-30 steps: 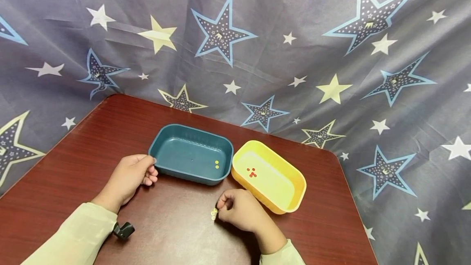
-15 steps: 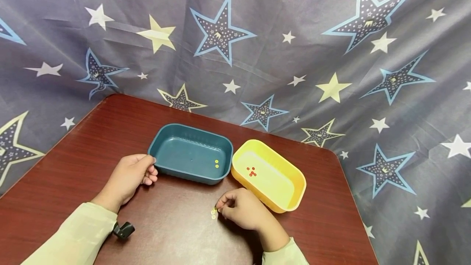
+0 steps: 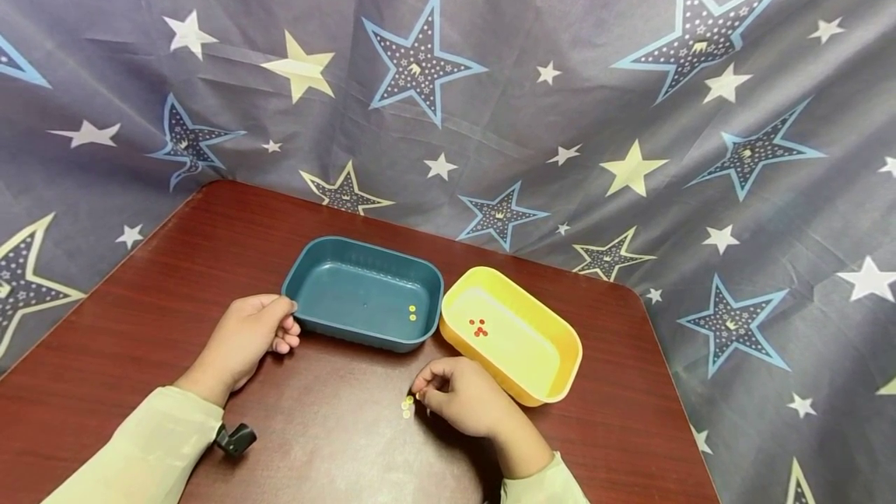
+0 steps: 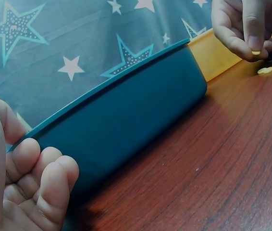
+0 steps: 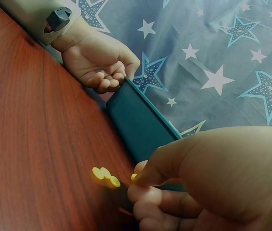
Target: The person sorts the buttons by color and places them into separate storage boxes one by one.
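Note:
My left hand [image 3: 255, 333] grips the near left corner of a teal plastic tub [image 3: 364, 333], thumb and index finger pinching its rim. Two yellow buttons [image 3: 412, 313] lie inside that tub, toward its right end. In front of the tubs, my right hand [image 3: 465, 403] pinches one small yellow button [image 5: 134, 177] between thumb and index finger, just above the table. Beside those fingertips, three more yellow buttons [image 5: 105, 173] lie close together on the wood. A yellow tub [image 3: 532, 333] holds several red buttons [image 3: 479, 330].
Both tubs stand side by side on a reddish-brown table [image 3: 315, 426], their near corners almost meeting. Behind it hangs a grey curtain [image 3: 511, 131] printed with stars. A black wrist device [image 3: 236, 439] is on the left sleeve.
My right hand's fingers have drawn slightly away from the loose yellow buttons, pinching one of them. My left hand and both tubs have stayed in place.

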A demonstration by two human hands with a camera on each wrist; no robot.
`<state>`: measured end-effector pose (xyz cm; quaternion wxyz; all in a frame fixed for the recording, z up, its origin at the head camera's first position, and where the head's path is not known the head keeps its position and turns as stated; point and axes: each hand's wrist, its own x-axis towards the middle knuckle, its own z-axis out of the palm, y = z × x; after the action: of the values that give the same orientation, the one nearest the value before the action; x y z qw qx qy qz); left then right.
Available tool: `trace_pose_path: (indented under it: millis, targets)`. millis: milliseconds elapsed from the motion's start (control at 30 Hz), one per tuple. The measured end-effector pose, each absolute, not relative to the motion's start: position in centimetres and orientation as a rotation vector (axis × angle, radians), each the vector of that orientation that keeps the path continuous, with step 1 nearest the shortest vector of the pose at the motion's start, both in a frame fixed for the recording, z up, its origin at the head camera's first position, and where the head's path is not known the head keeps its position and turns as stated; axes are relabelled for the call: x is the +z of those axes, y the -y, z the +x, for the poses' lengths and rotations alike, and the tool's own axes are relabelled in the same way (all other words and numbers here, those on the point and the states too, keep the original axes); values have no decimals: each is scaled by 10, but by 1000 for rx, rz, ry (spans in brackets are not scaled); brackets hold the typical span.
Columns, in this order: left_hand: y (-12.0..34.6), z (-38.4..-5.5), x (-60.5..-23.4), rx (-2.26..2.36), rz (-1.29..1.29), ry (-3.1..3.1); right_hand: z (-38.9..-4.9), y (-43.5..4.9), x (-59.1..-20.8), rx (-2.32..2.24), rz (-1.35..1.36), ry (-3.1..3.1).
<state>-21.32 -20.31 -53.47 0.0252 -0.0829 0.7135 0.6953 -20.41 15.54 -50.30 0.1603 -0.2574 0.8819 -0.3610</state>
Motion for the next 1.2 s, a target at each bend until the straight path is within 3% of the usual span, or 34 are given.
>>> trace_pose_path:
  millis: [700,1200]
  targets:
    - [202,-213,-536,2148,-266,-2201,-209,-156,-476,-1104,-637,-2555]
    - [202,-214,-536,2145,-266,-2207,-231,-155,-445,-1167,-604,-2486]
